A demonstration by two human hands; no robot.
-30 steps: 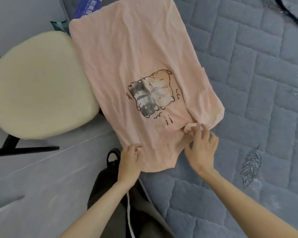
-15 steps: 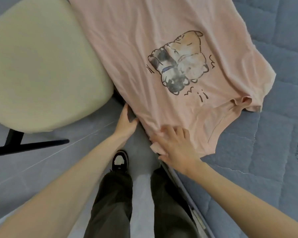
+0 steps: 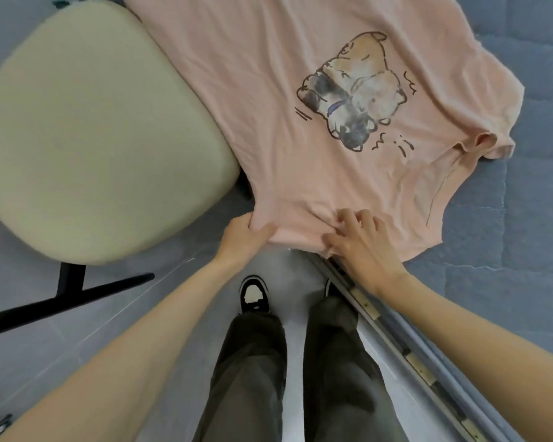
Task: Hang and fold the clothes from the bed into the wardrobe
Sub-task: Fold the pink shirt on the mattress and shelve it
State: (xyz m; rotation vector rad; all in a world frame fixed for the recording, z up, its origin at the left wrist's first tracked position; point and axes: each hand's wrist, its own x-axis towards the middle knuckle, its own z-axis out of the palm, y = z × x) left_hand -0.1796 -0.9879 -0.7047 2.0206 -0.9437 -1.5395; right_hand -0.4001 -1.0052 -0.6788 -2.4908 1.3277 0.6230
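A pink T-shirt with a cartoon cat print lies spread flat, print side up, over the corner of the grey quilted bed. Its near part hangs past the bed edge above the floor. My left hand grips the shirt's near left corner, fingers curled under the cloth. My right hand pinches the near edge of the shirt a little to the right, fingers bent into bunched fabric. A sleeve lies folded at the right. The wardrobe is out of view.
A cream padded chair on a black base stands close at the left, touching the shirt's side. My legs in dark trousers and a black-and-white shoe stand on the pale floor beside the bed frame rail.
My right hand came from the right sleeve to the shirt's near edge. My left hand slid along the near left corner and now grips it. The view shifted closer over the shirt.
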